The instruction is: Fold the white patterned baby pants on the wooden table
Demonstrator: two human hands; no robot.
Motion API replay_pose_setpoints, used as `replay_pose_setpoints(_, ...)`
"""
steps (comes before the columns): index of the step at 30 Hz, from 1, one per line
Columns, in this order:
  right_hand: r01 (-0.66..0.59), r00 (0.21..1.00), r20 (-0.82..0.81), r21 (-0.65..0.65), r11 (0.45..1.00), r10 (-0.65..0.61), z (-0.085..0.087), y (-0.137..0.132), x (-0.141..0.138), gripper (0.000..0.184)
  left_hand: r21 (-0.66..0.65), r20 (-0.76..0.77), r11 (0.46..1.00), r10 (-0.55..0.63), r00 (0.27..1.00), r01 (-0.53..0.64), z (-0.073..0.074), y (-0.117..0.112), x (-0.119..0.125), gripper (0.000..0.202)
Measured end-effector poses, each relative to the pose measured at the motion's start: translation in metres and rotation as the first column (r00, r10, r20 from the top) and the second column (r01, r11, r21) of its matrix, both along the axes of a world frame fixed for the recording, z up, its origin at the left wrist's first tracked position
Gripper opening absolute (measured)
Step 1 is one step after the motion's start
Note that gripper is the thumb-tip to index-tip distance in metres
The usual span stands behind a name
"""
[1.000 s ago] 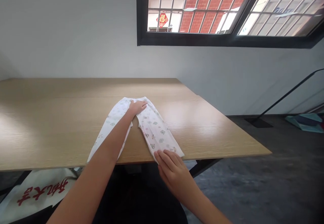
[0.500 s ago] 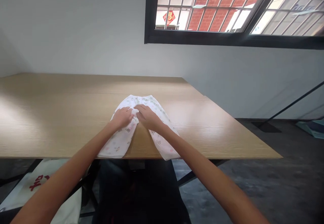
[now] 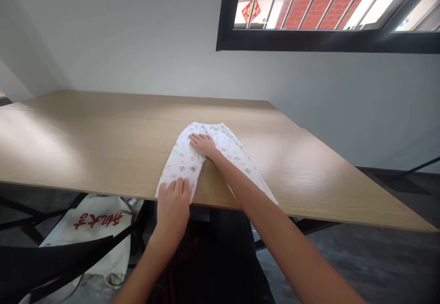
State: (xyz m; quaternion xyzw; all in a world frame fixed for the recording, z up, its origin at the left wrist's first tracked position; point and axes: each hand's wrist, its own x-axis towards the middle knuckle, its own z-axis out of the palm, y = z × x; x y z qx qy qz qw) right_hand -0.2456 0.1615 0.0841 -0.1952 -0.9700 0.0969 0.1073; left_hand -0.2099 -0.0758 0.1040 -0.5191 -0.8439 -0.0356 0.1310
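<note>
A small pair of white printed pants [image 3: 182,157] lies flat on the table, waistband away from me and both legs pointing towards me. My right hand [image 3: 202,144] rests flat on the upper part near the crotch, fingers stretched to the left. Down at the hem of the left leg, my left hand [image 3: 174,198] touches the cloth at the table's front edge. Its fingers point forward, slightly apart, over the fabric; the thumb is hidden. My right forearm crosses over part of the right leg [image 3: 245,166].
The wooden table [image 3: 103,148] reaches back to a grey wall. A dark-framed barred window [image 3: 309,40] is up on the right. Below the table's left side are a white cloth bag with red characters [image 3: 99,244] and a black chair part [image 3: 44,263].
My left hand has moved from the crotch down to the left leg's hem. My right hand has shifted slightly left and flattened on the cloth. The view has turned a little.
</note>
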Motion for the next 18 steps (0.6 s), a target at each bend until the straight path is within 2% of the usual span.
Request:
replay_pose_setpoints(3, -0.01, 1.0, -0.02, -0.047, 0.999, 0.009, 0.004, 0.001, -0.004, 0.039, 0.129, 0.026, 0.992, -0.009, 1.0, 0.006, -0.003, -0.034, 0.023, 0.034)
replay_pose_setpoints(5, -0.02, 0.999, -0.033, -0.099, 0.995, 0.017, 0.011, 0.003, 0.0, 0.036, 0.193, 0.09, 0.981, -0.003, 0.996, -0.015, 0.002, -0.035, 0.029, 0.024)
replay_pose_setpoints(7, -0.005, 0.998, -0.059, -0.16, 0.987, -0.005, 0.02, 0.01, 0.009, 0.035, 0.256, 0.194, 0.967, -0.037, 0.98, -0.015, 0.008, -0.02, 0.037, 0.017)
replay_pose_setpoints(8, 0.021, 0.996, -0.08, -0.188, 0.982, -0.037, 0.024, 0.015, 0.015, 0.036, 0.29, 0.244, 0.957, -0.099, 0.965, 0.025, 0.01, -0.009, 0.043, 0.016)
replay_pose_setpoints(11, 0.183, 0.966, -0.133, -0.261, 0.948, -0.223, 0.035, 0.037, 0.041, 0.04, 0.365, 0.275, 0.88, -0.415, 0.867, 0.305, 0.009, 0.034, 0.071, 0.015)
replay_pose_setpoints(13, 0.314, 0.923, -0.116, -0.32, 0.894, -0.366, 0.039, 0.053, 0.06, 0.043, 0.353, 0.236, 0.816, -0.551, 0.8, 0.458, 0.0, 0.061, 0.091, 0.02)
replay_pose_setpoints(16, 0.429, 0.865, -0.051, -0.44, 0.789, -0.499, 0.04, 0.071, 0.083, 0.049, 0.299, 0.216, 0.8, -0.588, 0.779, 0.521, -0.016, 0.089, 0.108, 0.044)
replay_pose_setpoints(18, 0.444, 0.842, -0.035, -0.521, 0.729, -0.539, 0.041, 0.077, 0.092, 0.051, 0.283, 0.204, 0.801, -0.588, 0.783, 0.528, -0.024, 0.096, 0.109, 0.042)
